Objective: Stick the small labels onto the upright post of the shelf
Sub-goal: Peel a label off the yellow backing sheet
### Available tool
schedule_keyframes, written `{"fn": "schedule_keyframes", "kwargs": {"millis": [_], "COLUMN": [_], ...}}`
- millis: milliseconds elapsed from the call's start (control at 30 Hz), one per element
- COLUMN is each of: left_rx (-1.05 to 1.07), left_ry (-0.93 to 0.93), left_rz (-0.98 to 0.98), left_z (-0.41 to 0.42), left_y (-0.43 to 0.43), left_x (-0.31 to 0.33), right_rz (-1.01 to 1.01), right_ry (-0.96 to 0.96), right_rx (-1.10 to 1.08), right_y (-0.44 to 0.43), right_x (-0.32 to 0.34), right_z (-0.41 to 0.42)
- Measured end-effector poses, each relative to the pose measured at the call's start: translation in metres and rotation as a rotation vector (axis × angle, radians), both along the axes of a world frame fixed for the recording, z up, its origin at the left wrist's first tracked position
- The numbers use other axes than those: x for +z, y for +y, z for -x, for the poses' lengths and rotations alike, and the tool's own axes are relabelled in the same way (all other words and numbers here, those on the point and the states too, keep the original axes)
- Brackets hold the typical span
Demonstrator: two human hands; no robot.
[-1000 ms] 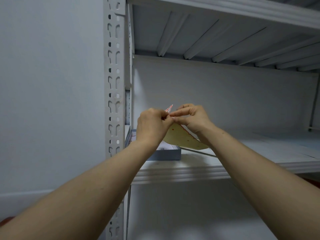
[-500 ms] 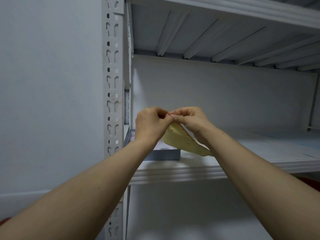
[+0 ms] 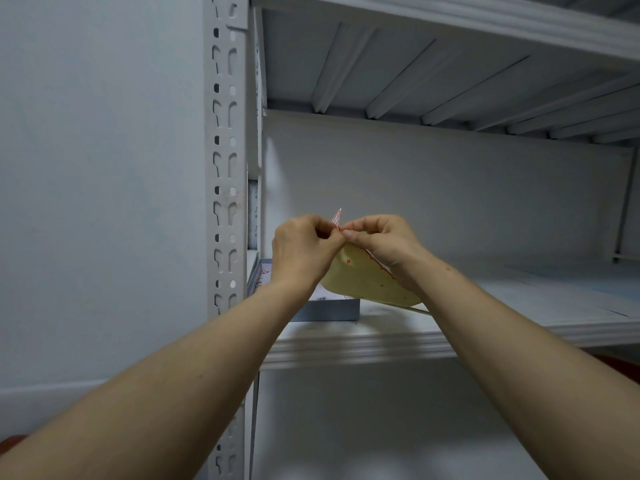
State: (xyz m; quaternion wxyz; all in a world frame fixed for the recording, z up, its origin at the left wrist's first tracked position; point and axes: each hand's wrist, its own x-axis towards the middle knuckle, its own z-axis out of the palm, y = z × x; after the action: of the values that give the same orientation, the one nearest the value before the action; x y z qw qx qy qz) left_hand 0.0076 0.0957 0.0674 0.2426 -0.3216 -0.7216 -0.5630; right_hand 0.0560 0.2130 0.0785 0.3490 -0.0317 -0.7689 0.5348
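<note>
Label (image 3: pixel 337 216) first: one small red-and-white one pokes up, corner in the air, right where both sets of fingertips meet. It's coming off the top edge of a yellowish backing sheet (image 3: pixel 363 282) that has a few more tiny red labels dotted on it.

Left hand (image 3: pixel 304 251) and right hand (image 3: pixel 384 244) are both curled tight and pinching at that top edge, fingertips together. Honestly can't tell which fingers have the label itself and which just have the sheet.

The sheet bows out below the hands, and its lower edge ends up down by the shelf board (image 3: pixel 381 344); can't say if it touches. A shallow grey box (image 3: pixel 332 310) sits on the board's left end, tucked in by the post.

The upright post (image 3: pixel 225 202), white with paired slots running down its front face, stands left of the hands, with a strip of open air between it and the left hand. The wall (image 3: pixel 104 202) runs right alongside the post's outer edge. The ribbed underside of the upper shelf (image 3: pixel 450 64) is well above the hands.
</note>
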Motion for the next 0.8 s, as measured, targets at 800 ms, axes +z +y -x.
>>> {"fn": "schedule_keyframes", "kwargs": {"millis": [800], "left_rx": [-0.461], "left_ry": [-0.564], "left_rz": [-0.397], "left_z": [0.013], "left_y": [0.011], "left_x": [0.008], "right_rz": [0.059], "right_ry": [-0.046], "right_rx": [-0.303], "right_y": [0.023], "right_x": [0.006], "right_z": [-0.002]}}
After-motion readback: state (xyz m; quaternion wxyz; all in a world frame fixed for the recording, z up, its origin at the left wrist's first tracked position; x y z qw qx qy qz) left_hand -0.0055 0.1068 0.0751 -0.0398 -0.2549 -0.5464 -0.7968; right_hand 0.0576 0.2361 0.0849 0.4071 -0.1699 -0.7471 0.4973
